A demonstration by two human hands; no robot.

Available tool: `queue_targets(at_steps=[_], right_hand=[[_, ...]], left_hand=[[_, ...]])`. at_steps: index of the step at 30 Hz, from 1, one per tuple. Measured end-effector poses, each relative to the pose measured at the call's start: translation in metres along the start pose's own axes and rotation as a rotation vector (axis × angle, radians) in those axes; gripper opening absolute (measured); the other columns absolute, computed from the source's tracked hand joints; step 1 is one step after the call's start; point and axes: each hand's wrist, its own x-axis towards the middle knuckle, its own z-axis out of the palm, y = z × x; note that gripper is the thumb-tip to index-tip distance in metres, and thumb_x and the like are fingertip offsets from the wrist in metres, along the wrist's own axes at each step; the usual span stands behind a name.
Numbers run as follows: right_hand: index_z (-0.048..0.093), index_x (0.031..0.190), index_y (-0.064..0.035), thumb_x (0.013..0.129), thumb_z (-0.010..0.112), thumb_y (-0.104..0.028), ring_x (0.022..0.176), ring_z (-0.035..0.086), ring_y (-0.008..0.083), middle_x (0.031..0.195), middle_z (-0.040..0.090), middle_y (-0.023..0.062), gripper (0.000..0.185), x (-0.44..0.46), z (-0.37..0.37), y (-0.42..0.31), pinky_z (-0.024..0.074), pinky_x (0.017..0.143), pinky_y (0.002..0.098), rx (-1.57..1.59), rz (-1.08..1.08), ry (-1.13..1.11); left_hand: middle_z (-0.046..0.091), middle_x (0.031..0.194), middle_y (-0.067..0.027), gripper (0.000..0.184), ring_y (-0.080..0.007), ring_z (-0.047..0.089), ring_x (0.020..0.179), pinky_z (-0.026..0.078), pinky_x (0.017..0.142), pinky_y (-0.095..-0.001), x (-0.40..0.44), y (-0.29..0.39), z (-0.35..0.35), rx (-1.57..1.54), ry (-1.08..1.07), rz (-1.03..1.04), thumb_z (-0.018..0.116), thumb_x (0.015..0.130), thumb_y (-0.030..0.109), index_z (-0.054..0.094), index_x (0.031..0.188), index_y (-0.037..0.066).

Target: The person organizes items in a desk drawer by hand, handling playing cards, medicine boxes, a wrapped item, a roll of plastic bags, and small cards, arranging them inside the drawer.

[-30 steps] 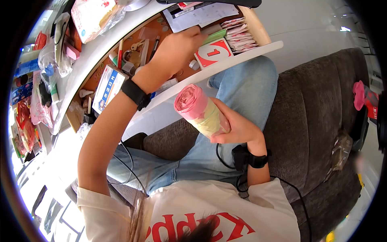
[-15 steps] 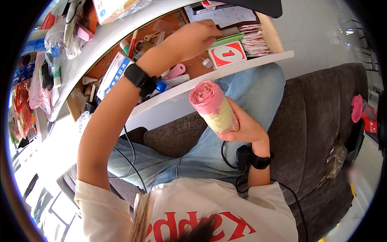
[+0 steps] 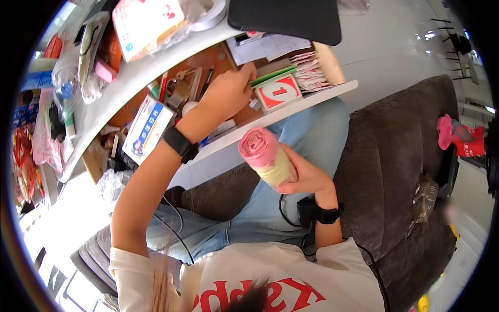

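My right hand is wrapped round a roll of garbage bags, pink with a pale yellow band, held upright and tilted above my lap. My left hand reaches into the drawer, its fingers curled downward and the tips partly hidden. Beside those fingers stand a green card or sheet and a red-and-white UNO card with a "1". Right of them is a row of small white-and-pink packets. A white-and-blue box leans at the drawer's left part.
Papers lie at the drawer's back, keys and pens further left. A black panel juts over the drawer. The white desk holds a packaged bundle and a tape roll. Beneath me is a dark sofa.
The view has shifted. My left hand has drawn back a little to the left, away from the packets. My right hand keeps the roll in much the same place.
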Motion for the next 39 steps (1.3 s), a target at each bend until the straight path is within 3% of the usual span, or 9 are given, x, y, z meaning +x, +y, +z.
queue_targets(at_steps=[9,16,20,24,29,33,34,35,39], right_hand=[[0.019,0.139,-0.0016,0.07,0.068,-0.006,0.118,0.037,0.0123,0.129,0.039,0.0056,0.085,0.002,0.003,-0.002,0.0317,0.098,0.0286,0.106,0.009,-0.011],[0.02,0.139,-0.0015,0.069,0.071,-0.01,0.117,0.039,0.0119,0.129,0.04,0.005,0.086,0.001,0.0,0.006,0.0327,0.097,0.028,0.039,0.001,0.021],[0.022,0.139,-0.0016,0.067,0.072,-0.012,0.115,0.041,0.0115,0.127,0.042,0.005,0.088,-0.002,-0.001,0.007,0.033,0.097,0.0282,0.058,0.027,0.056],[0.025,0.138,-0.0018,0.066,0.074,-0.014,0.112,0.045,0.0122,0.124,0.045,0.0048,0.087,-0.003,-0.01,0.017,0.0357,0.096,0.0291,0.081,0.028,0.052],[0.027,0.136,-0.0023,0.067,0.074,-0.018,0.109,0.049,0.0137,0.122,0.048,0.005,0.085,-0.001,-0.014,0.018,0.039,0.093,0.0295,0.07,0.007,0.003],[0.037,0.127,0.0009,0.062,0.077,-0.04,0.102,0.056,0.0216,0.113,0.055,0.0129,0.087,-0.006,-0.005,0.019,0.0449,0.087,0.034,-0.022,0.008,0.141],[0.037,0.127,0.0009,0.062,0.077,-0.041,0.102,0.056,0.0216,0.113,0.055,0.0129,0.087,-0.008,-0.002,0.015,0.0448,0.087,0.0341,-0.014,0.023,0.145],[0.037,0.127,0.0008,0.062,0.076,-0.041,0.103,0.056,0.0217,0.113,0.055,0.0129,0.086,-0.008,-0.002,0.015,0.0448,0.088,0.0342,-0.008,0.034,0.147],[0.037,0.127,0.001,0.064,0.075,-0.041,0.103,0.056,0.0215,0.112,0.055,0.0129,0.085,-0.009,-0.006,0.022,0.0444,0.088,0.034,-0.007,-0.048,0.125]], left_hand=[[0.057,0.062,-0.0158,0.039,-0.0318,0.059,0.057,0.048,0.053,-0.0402,0.001,0.007,-0.003,0.39,-0.061,0.275,0.055,0.076,0.009,0.051,0.115,0.007],[0.061,0.063,-0.0141,0.034,-0.03,0.063,0.06,0.052,0.054,-0.0381,-0.003,0.008,0.003,0.393,0.012,0.296,0.056,0.076,0.013,0.054,0.108,0.004],[0.059,0.068,-0.019,0.019,-0.0367,0.059,0.067,0.048,0.059,-0.0439,-0.014,0.018,-0.013,0.201,-0.024,-0.089,0.051,0.084,0.015,0.056,0.098,0.004],[0.058,0.072,-0.0234,0.016,-0.0384,0.058,0.077,0.045,0.07,-0.0463,-0.019,-0.024,-0.016,0.047,-0.077,-0.132,0.05,0.082,0.014,0.057,0.087,0.0],[0.059,0.084,-0.0249,0.02,-0.0388,0.057,0.083,0.046,0.072,-0.044,-0.004,-0.026,0.009,0.042,-0.158,0.028,0.049,0.079,0.011,0.055,0.093,-0.002],[0.06,0.09,-0.0246,0.015,-0.0387,0.058,0.086,0.048,0.071,-0.0432,-0.008,-0.013,0.008,0.121,-0.122,0.09,0.05,0.071,0.003,0.061,0.079,-0.003],[0.061,0.087,-0.0241,0.015,-0.0389,0.059,0.084,0.048,0.069,-0.0434,-0.015,-0.022,0.004,0.106,-0.025,0.289,0.051,0.069,0.002,0.062,0.08,-0.002],[0.061,0.086,-0.0236,0.017,-0.0385,0.059,0.081,0.048,0.066,-0.043,-0.003,-0.021,0.008,0.225,-0.221,0.008,0.053,0.069,0.003,0.063,0.083,-0.001],[0.061,0.096,-0.0201,0.023,-0.0353,0.059,0.088,0.048,0.073,-0.0417,-0.027,-0.025,-0.008,0.27,-0.523,0.103,0.045,0.081,0.011,0.063,0.094,0.002]])
